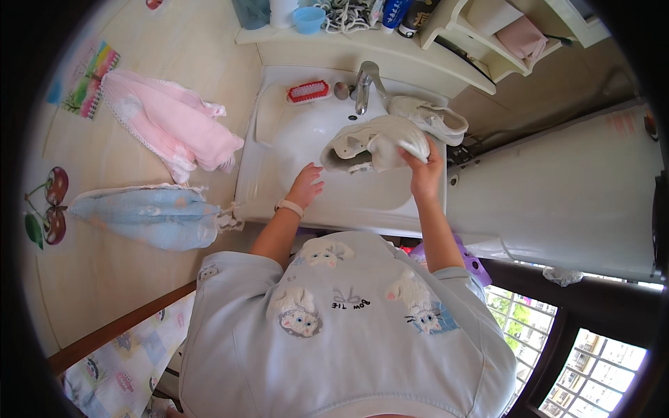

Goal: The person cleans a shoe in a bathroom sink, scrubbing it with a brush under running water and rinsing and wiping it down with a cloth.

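My right hand [424, 166] grips one end of a white shoe [384, 137] and holds it over the sink basin [298, 133], with its opening partly turned towards me. Near the shoe's other end is my left hand [307, 185], fingers apart and holding nothing, a band on its wrist. A second white shoe [426, 116] lies on the sink's right back rim, beside the chrome faucet [367, 86]. On the back left of the sink rests a red and white scrub brush [308, 92], bristles up.
Behind the sink runs a shelf [313, 39] with a blue cup [309, 20], tubes and coiled cord. Pink [172, 120] and blue [149, 214] towels hang on the left wall. A large white cylindrical tank [564, 188] stands close on the right.
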Available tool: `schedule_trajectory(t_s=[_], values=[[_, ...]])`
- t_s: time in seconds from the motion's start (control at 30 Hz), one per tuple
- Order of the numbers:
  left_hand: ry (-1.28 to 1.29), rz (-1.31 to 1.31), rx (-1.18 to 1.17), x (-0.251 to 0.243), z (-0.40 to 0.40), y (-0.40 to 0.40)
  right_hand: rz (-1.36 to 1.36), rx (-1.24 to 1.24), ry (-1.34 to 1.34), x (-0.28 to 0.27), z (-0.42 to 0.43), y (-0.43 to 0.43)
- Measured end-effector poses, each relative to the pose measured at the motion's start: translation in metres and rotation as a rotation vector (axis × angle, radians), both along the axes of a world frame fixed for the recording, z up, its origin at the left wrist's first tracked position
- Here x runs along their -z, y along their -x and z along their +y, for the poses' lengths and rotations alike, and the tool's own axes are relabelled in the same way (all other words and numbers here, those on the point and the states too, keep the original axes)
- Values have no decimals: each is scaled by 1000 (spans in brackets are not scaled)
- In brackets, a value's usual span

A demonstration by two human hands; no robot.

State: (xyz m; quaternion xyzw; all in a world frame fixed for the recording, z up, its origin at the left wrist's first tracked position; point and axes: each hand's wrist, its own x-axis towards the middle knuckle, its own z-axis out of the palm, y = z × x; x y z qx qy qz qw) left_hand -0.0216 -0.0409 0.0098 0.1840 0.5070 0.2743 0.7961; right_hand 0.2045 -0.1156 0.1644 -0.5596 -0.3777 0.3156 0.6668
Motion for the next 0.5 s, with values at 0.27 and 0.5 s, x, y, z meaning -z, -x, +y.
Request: schedule_trajectory(t_s=[0.27,0.5], values=[[121,-681,-134,-9,16,3,330,-1,-61,11,-13,4],[75,-675,-149,-22,31,-13,115,62,-51,11,2,23]])
